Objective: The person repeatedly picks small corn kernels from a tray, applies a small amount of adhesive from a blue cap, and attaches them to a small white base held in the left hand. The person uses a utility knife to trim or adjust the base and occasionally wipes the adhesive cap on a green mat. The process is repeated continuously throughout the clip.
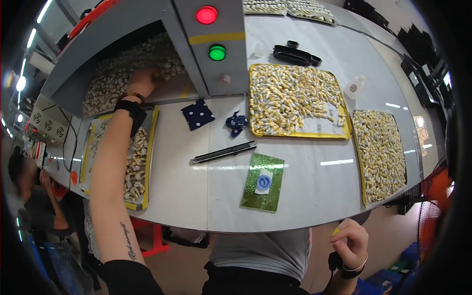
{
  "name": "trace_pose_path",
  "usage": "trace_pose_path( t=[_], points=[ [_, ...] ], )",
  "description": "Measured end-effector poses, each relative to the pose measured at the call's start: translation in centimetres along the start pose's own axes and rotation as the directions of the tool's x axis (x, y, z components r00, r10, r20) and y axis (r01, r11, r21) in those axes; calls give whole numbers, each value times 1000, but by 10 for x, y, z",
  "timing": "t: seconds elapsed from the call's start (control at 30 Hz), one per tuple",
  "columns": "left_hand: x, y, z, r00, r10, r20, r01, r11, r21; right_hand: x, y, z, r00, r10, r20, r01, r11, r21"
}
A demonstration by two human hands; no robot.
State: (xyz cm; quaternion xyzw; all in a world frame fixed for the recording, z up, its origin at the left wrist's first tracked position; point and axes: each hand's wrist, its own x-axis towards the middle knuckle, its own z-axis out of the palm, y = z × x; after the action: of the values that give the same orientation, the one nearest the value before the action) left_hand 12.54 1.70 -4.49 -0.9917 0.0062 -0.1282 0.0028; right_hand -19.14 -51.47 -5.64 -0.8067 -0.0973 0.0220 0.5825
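Observation:
My left hand (pixel 142 82) reaches into the opening of a grey box-shaped machine (pixel 216 73). Its fingers blur against a heap of small whitish pieces (pixel 110 81), so their grip is unclear. Under my left forearm lies a yellow-edged tray (pixel 146 172) of similar loose pieces. Off the table's front edge at lower right, my right hand (pixel 352 241) is curled closed; a small yellow bit shows at a fingertip, and I cannot make out whether it is held or worn. Nearest it on the table is a green glassy plate (pixel 265 196) with a blue round piece (pixel 264 182) on it.
A yellow tray (pixel 300 135) of yellow-and-white pieces stands beyond the plate, another tray (pixel 364 182) at right. Between lie a black bar-shaped tool (pixel 223 152), dotted cloth (pixel 198 115), and crumpled blue cloth (pixel 236 124). A white bottle (pixel 354 87) and black holder (pixel 296 55) stand farther back.

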Motion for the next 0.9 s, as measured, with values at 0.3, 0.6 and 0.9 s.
trace_pose_path(
  t=[0.3,0.6,0.9],
  points=[
    [-149,110,-120,986,149,-69,-158,740,-654,50,-35,-39,978,-209,-5,164,783,-600],
    [-285,195,-64,664,695,276,325,64,-943,224,19,-64,970,4,241,213,458,-863],
    [-326,218,-24,834,502,228,518,-574,-634,221,20,-50,954,-224,198,288,515,-807]
  ],
)
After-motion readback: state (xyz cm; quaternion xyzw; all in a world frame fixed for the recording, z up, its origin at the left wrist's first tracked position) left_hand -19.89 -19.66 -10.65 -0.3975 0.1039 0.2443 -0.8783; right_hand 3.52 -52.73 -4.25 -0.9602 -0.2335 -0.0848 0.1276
